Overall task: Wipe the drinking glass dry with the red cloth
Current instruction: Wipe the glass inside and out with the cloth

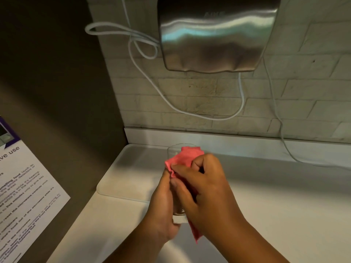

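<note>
Pale brick wall (209, 103) carries a brushed steel hand dryer (216, 33) above a white counter (275, 196). Over it, the left hand (163, 207) grips a clear drinking glass (174, 151), while the right hand (205, 188) presses a crumpled red cloth (185, 158) against its side.

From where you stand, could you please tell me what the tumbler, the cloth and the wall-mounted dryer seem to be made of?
Drinking glass: clear glass, it seems; the counter shows through its wall, though clear plastic is possible.
Red cloth: soft matte fabric, creased and folding under the right hand.
Hand dryer: brushed metal, probably stainless steel, with streaky bright reflections.
</note>
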Tool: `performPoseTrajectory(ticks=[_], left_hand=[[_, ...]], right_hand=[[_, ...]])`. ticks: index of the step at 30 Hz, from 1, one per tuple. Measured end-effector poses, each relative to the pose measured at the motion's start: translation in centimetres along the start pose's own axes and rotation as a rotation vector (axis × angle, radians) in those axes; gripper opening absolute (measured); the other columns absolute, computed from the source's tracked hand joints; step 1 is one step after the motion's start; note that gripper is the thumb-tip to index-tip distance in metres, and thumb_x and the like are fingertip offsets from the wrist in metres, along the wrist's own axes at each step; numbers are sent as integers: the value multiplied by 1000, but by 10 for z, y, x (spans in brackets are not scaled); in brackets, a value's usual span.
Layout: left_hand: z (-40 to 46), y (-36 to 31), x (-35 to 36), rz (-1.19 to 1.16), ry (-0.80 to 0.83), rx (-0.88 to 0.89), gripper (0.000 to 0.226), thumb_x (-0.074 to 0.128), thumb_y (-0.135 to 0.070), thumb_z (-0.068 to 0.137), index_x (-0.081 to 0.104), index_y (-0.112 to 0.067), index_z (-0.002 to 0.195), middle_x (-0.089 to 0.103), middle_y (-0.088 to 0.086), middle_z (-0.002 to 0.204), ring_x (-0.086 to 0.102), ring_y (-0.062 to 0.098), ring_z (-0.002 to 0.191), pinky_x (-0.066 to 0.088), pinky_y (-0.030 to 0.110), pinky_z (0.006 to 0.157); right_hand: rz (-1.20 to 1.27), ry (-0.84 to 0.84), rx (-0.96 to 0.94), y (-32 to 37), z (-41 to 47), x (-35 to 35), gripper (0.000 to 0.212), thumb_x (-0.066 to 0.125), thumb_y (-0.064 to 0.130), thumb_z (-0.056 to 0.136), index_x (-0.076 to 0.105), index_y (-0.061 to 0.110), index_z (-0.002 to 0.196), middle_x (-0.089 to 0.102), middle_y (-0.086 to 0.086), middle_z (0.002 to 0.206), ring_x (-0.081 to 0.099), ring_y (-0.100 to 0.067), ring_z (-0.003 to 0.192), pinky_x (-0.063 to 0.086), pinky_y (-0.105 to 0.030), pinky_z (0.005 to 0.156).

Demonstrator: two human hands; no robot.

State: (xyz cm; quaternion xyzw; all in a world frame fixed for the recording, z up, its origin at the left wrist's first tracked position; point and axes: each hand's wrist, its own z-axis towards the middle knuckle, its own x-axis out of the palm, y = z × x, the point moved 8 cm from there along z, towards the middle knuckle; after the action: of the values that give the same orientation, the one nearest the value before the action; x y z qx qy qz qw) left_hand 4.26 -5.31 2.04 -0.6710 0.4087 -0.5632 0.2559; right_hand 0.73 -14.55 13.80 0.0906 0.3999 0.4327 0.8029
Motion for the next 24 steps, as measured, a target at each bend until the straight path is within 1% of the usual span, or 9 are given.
performPoseTrajectory(ticks=[2,4,5,10,13,17,19,21,24], left_hand=[[-3,1,7,-15,35,-1,63,57,-69,80,82,-23,114,79,15,121,75,31,113,64,47,86],[-4,0,9,-35,26,26,64,55,-65,85,76,-21,126,71,22,134,65,40,127,52,59,105],[-4,-2,8,-39,5,45,65,54,-64,87,71,-19,131,68,24,137,62,43,130,49,60,108],[5,-11,3,-60,-13,51,71,42,-66,96,65,-13,138,70,23,135,65,41,128,56,51,102],[7,-18,-1,-86,-19,43,75,40,-68,96,73,-8,129,74,25,126,69,38,123,57,45,98],[8,-16,5,-57,49,48,67,51,-68,86,84,-14,108,82,18,107,79,30,102,64,36,75],[4,-12,10,-24,46,50,58,55,-63,84,84,-19,108,79,18,117,77,29,109,65,40,84],[2,-11,14,-21,31,64,60,53,-62,87,80,-18,117,71,24,131,69,35,122,57,48,99],[1,-20,19,-36,49,100,67,52,-67,89,72,-17,128,75,22,118,73,38,105,57,55,90]], right_hand=[[4,-76,36,-8,13,-5,29,70,30,90,71,26,119,35,15,98,43,4,91,34,-2,80],[55,-164,121,-23,26,-12,27,72,24,90,73,26,117,45,7,96,48,-1,85,36,-1,77],[117,-195,180,-32,31,-14,27,72,22,90,74,29,116,49,6,95,53,-1,84,38,-1,76],[328,-237,276,-43,19,-10,29,73,16,89,71,37,110,57,9,95,59,2,92,45,-7,76],[267,-231,168,-24,-3,-7,24,74,18,86,75,30,107,54,14,93,59,1,88,42,-4,75],[90,-112,0,-5,-1,-2,22,67,26,90,74,23,111,37,20,93,49,1,85,37,-4,76],[26,-112,-37,-6,14,-5,23,65,29,91,75,21,111,40,15,95,48,-6,84,36,-6,75],[28,-218,23,-19,33,-18,20,68,23,90,76,19,108,48,6,94,50,-8,84,37,-6,75],[131,-341,174,-45,42,-32,20,69,15,92,76,22,110,57,4,96,56,-3,84,46,-10,78]])
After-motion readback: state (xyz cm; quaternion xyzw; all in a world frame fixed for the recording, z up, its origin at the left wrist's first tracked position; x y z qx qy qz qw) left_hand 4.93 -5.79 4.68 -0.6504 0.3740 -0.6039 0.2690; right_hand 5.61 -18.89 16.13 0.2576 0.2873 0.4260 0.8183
